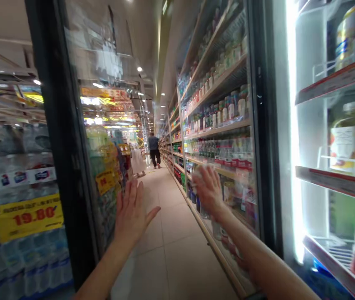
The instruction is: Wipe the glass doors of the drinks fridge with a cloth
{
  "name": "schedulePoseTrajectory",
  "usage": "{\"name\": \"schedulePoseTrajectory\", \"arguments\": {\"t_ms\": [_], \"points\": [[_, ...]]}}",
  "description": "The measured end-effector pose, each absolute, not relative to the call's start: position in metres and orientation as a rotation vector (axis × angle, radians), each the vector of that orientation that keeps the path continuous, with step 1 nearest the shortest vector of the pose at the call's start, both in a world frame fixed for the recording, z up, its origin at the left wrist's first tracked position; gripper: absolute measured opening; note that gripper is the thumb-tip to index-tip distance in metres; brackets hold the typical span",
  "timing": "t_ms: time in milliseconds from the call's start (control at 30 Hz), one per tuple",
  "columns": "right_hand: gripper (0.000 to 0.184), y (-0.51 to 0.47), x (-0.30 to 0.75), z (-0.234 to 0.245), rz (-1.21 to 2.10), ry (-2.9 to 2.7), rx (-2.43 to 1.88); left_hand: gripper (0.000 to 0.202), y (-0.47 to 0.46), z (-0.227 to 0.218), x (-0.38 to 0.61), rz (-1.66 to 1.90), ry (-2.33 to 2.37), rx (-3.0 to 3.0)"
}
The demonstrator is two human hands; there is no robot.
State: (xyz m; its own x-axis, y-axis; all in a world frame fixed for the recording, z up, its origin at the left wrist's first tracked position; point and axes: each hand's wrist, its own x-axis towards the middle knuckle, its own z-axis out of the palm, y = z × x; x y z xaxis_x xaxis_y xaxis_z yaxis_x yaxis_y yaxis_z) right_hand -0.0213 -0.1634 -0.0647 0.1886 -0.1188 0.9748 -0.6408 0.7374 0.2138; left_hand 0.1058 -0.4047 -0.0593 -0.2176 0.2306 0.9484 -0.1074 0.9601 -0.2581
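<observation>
A glass fridge door [171, 104] with a black frame [61, 166] stands in front of me, and the shop aisle shows through it. My left hand [132, 212] lies flat on the glass near the left frame, fingers stretched upward and thumb out. My right hand [207, 189] is also open, palm against the glass further right and a little higher, slightly blurred. Neither hand holds anything.
The lit fridge interior [336, 179] at right has shelves with jars and packs. Stacked water bottles with a yellow price tag [29, 216] stand at left. Beyond the glass, drink shelves [217, 125] line the aisle, where a person [154, 150] walks far off.
</observation>
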Motion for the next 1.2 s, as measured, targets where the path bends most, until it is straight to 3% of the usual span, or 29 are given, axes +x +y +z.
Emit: {"name": "schedulePoseTrajectory", "arguments": {"t_ms": [167,333,400,567,800,1000,1200], "points": [[0.048,-0.098,-0.056,-0.038,0.841,-1.244,0.143,0.082,-0.400,-0.058,0.105,0.287,-1.766,-0.094],[0.050,-0.141,-0.037,-0.031,0.462,-1.319,0.741,0.081,-0.403,-0.060,0.103,0.278,-1.770,-0.088],[0.047,-0.134,-0.037,-0.026,0.377,-1.368,0.780,0.081,-0.403,-0.060,0.105,0.286,-1.767,-0.098],[0.049,-0.107,-0.049,0.004,0.790,-1.353,0.152,0.068,-0.396,-0.044,0.106,0.291,-1.737,-0.126],[0.046,-0.152,-0.031,0.001,0.231,-1.423,0.830,0.076,-0.385,-0.001,0.101,0.225,-1.726,-0.074],[0.052,-0.106,-0.054,0.030,0.789,-1.330,0.165,0.070,-0.387,-0.006,0.100,0.213,-1.734,-0.084],[0.047,-0.153,-0.033,0.031,0.187,-1.340,0.894,0.070,-0.389,-0.006,0.101,0.211,-1.738,-0.088]]}}
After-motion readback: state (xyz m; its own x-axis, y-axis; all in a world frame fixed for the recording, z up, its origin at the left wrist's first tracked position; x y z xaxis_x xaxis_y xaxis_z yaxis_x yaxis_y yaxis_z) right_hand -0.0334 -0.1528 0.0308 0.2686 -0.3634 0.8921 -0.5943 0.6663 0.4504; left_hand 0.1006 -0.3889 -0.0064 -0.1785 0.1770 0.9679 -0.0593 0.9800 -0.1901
